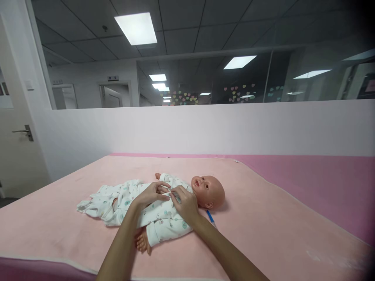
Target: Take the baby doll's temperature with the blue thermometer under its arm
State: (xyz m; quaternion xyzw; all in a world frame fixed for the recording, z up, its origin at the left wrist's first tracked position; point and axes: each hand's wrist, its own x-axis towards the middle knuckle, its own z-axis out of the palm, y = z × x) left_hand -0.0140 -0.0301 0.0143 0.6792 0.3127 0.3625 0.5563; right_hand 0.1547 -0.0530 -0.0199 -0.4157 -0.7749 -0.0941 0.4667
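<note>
A baby doll (pixel 211 192) lies on its back, its head to the right. It wears a white baby romper (pixel 162 212) with green and grey prints. My left hand (pixel 152 194) is at the chest, fingers curled and pinching the front of the cloth. Close beside it, my right hand (pixel 185 202) pinches the same front edge with thumb and fingertips. What exactly lies between the fingertips is too small to make out. One doll hand (pixel 143 242) sticks out of the near sleeve; the other shows at the far side. The leg part of the romper lies loose and rumpled at the left.
A pink blanket (pixel 263 218) covers the padded surface, with a darker pink mat (pixel 322 183) at its right. A blue and white strip (pixel 210 217) lies partly under my right forearm, near the doll's head. Behind stands a low white wall (pixel 205 130) with glass above.
</note>
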